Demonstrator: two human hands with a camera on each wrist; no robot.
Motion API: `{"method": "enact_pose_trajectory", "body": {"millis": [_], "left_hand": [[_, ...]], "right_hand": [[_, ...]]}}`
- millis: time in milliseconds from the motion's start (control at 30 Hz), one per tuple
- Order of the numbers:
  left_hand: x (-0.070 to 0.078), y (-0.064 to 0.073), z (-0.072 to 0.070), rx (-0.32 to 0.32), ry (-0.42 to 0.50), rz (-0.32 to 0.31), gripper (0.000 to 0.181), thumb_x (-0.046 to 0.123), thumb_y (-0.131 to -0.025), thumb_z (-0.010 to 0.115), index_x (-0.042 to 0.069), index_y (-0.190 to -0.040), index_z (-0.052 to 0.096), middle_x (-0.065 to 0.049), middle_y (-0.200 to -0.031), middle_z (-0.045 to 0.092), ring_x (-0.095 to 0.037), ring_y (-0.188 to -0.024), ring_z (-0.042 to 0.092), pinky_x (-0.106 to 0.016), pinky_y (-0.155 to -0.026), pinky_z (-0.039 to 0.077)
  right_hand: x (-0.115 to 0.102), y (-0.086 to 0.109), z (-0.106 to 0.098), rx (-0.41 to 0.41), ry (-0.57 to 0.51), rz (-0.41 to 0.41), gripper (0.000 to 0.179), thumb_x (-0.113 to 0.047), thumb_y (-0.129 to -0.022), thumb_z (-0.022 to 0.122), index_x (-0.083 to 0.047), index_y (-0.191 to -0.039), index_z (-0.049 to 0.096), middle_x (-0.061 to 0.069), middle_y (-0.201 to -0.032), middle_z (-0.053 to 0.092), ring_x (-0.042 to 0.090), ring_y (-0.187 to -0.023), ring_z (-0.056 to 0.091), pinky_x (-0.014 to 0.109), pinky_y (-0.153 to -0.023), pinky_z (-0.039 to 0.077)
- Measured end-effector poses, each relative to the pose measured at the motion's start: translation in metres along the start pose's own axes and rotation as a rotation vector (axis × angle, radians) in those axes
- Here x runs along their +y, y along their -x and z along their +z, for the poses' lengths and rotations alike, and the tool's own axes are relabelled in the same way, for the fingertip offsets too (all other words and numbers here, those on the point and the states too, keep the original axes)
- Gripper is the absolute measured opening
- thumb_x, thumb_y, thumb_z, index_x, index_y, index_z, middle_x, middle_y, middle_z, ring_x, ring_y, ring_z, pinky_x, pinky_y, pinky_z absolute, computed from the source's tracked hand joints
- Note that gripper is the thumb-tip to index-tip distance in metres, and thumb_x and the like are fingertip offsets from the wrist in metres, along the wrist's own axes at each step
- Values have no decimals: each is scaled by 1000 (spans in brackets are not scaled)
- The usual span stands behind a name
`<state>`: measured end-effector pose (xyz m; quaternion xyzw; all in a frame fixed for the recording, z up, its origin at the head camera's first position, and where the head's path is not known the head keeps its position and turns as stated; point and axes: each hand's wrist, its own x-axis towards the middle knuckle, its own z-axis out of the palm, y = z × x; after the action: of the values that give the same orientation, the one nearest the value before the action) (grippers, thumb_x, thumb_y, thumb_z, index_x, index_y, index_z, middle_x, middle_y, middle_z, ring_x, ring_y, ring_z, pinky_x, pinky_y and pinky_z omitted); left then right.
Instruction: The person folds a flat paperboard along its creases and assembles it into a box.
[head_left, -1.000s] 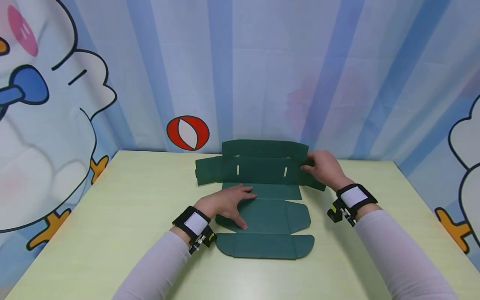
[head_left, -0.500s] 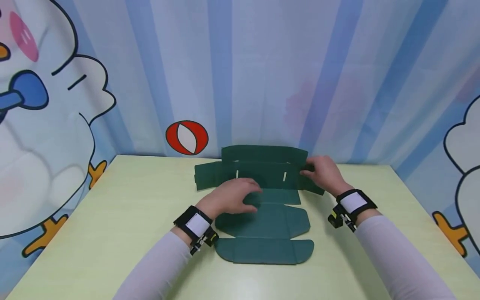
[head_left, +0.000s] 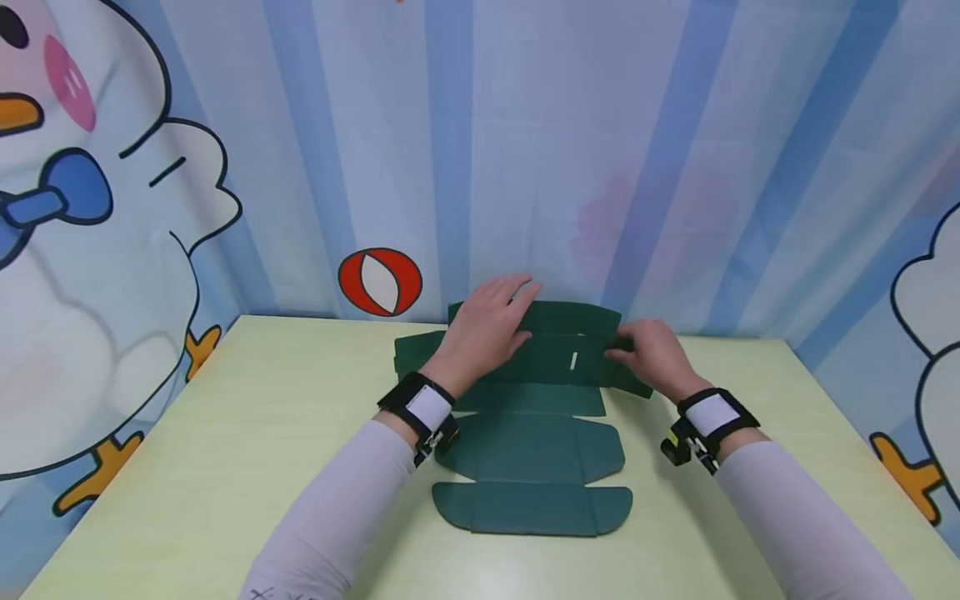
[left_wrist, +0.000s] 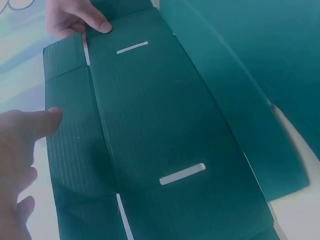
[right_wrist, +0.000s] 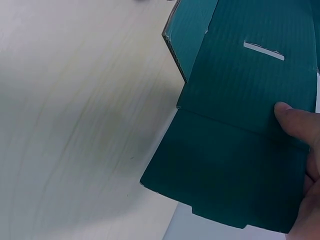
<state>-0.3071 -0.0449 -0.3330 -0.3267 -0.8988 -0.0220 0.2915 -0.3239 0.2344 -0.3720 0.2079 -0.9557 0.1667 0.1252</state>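
Note:
A dark green cardboard box blank (head_left: 528, 450) lies unfolded on the table, its far slotted panel (left_wrist: 150, 115) raised and tilted up. My right hand (head_left: 654, 357) pinches that panel near its right end, with the thumb (right_wrist: 290, 117) on the near face and the other fingers partly hidden behind. My left hand (head_left: 487, 329) is in front of the panel's left part and hides one slot in the head view. Its fingers stretch towards the top flap (head_left: 573, 317). In the left wrist view, its thumb (left_wrist: 50, 121) overlaps this flap; contact is unclear.
The pale wooden table (head_left: 300, 433) extends on both sides of the blank. Close behind it hangs a blue striped curtain (head_left: 510, 150) with cartoon figures. Rounded tabs (head_left: 611, 510) of the blank lie flat at the near end.
My left hand has lifted off the lower left panel and moved away from me, up to the raised panel's top flap. My right hand keeps its hold at the right end.

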Motion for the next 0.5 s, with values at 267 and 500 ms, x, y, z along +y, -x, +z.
{"method": "enact_pose_trajectory", "body": {"millis": [267,500], "left_hand": [[2,-8,6,-120,5,-52,58,30,-94,69,11,-144,49,-5,-135,64,-21,-123,61,-35,-108,48],[8,-4,13,-69,19,-59,32,22,-95,67,15,-127,66,-1,-112,74,-18,-101,70,-31,-88,58]], "right_hand": [[0,2,2,1,3,1,16,-14,-86,75,-8,-74,66,7,-68,65,16,-60,56,31,-59,42],[0,3,1,3,-1,3,13,-15,-87,75,-3,-82,71,14,-77,71,25,-67,64,39,-65,51]]}}
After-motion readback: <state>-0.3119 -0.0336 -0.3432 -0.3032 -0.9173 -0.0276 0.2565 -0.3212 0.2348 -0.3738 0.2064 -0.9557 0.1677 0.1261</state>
